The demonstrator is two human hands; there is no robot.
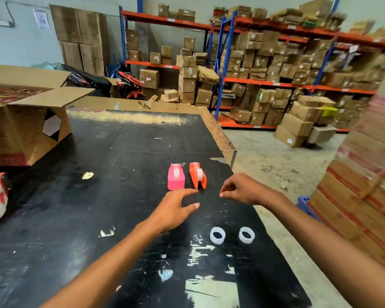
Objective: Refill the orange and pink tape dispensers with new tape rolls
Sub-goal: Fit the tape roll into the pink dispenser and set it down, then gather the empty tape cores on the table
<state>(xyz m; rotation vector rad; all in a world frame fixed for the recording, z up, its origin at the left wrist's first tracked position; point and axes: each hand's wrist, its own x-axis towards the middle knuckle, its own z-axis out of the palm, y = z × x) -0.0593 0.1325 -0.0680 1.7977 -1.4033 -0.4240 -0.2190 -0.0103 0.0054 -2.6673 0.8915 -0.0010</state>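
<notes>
On the black counter [80,196] both dispensers stand side by side near the right edge, pink [176,177] left of orange [197,175], each showing a clear roll seated in its slot. Nearer the person lie two white rings [217,235] and [246,235], apart from each other; whether they are spent cores or fresh rolls I cannot tell. Left hand [176,210] hovers spread and empty below the pink one; right hand [238,192] is loosely pinched, seemingly empty. By my reading, either all remains or little does.

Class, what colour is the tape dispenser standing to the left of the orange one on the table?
Pink. The pink dispenser shows best in the head view, beside the orange dispenser.
</notes>
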